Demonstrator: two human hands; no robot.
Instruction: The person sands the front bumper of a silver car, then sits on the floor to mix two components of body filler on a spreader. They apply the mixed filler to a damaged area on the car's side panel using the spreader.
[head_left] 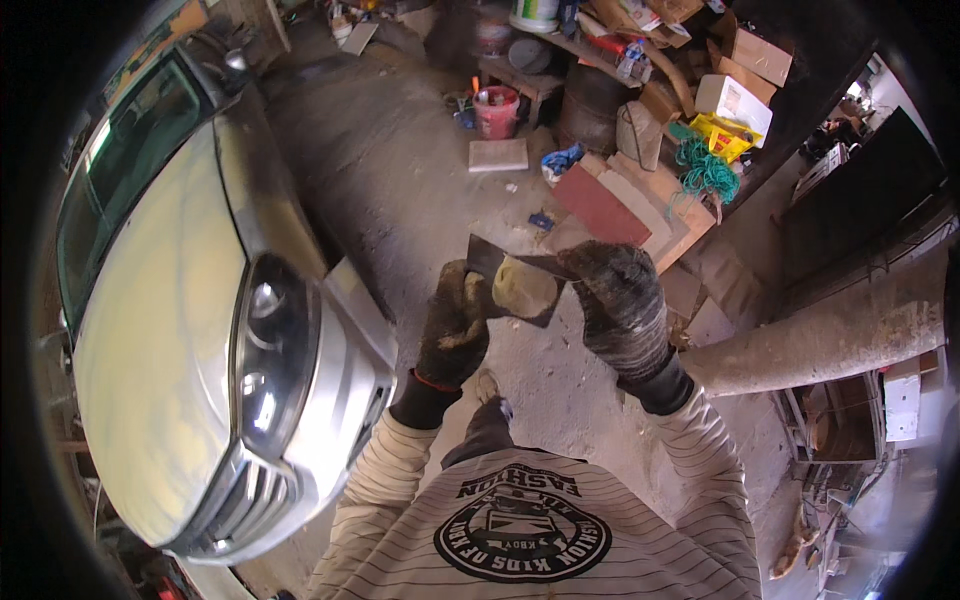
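In front of my chest, my left hand (pixel 453 325), in a dark dirty work glove, grips a thin dark square plate (pixel 486 256) by its left side. A yellowish putty-like lump (pixel 524 289) lies spread on the plate. My right hand (pixel 622 300), gloved the same way, pinches a thin dark flat blade (pixel 547 263), like a putty spreader. The blade's far end reaches the plate beside the lump; whether it touches cannot be made out. Left of my hands stands a silver car, its hood (pixel 150 330) coated in uneven pale yellow.
The car's headlight (pixel 272 350) and bumper are close to my left arm. Ahead are a red bucket (pixel 496 112), a pale flat slab (pixel 498 155), cardboard (pixel 610 205) and a green rope tangle (pixel 708 170). A thick pale pipe-like beam (pixel 820 345) crosses at right.
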